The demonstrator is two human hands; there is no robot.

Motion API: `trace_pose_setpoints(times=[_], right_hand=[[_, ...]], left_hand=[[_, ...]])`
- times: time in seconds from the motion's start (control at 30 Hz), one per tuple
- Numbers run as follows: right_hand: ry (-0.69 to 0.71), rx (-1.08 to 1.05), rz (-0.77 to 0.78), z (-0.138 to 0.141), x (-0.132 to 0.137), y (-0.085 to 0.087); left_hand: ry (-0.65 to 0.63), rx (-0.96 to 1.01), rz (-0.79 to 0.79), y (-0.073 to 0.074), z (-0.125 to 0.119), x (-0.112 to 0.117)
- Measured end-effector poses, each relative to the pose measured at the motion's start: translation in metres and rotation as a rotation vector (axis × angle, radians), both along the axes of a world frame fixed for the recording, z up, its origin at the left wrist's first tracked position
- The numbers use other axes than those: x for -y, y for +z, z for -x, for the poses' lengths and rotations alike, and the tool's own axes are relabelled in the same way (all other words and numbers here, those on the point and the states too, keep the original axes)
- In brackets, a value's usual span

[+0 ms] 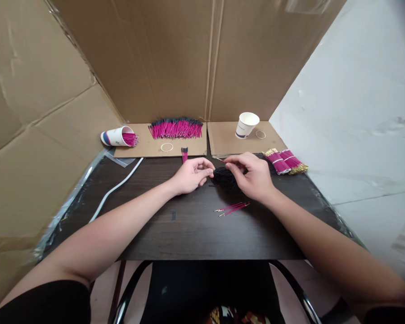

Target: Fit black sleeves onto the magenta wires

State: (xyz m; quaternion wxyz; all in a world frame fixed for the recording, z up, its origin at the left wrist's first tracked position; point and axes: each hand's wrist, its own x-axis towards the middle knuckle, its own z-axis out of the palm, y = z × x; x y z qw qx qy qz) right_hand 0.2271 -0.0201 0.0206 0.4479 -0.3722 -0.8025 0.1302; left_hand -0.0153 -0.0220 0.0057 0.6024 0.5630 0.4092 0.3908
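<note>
Between the thumb and fingers of my right hand (254, 177) is a thin magenta wire (222, 160), its tip pointing left toward my other hand. My left hand (194, 175) is closed in a pinch at the left edge of a pile of small black sleeves (226, 179); what it pinches is too small to make out. Part of the pile is hidden behind my right hand. Several loose magenta wires with metal ends (231, 208) lie on the dark table nearer to me. Just beyond my left hand is a small group of black-tipped magenta wires (184, 154).
A wide row of black-tipped wires (176, 128) lies on cardboard at the back. A tipped paper cup (116, 136) holding wires is left; an upright cup (247, 126) stands right. Banded wire bundles (285, 162) lie far right. A pale cable (116, 189) crosses the left side.
</note>
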Motion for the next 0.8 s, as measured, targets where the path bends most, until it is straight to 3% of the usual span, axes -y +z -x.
trace_pose_setpoints(times=[0.37,0.8], right_hand=[[0.060,0.024,-0.006,0.0047,0.0023,-0.0008],[0.052,0.033,-0.006,0.0048,0.0011,-0.0019]], left_hand=[[0.141,0.033,0.028,0.0033,-0.0040,0.0007],[0.156,0.008,0.036,0.0041,-0.0059,0.0017]])
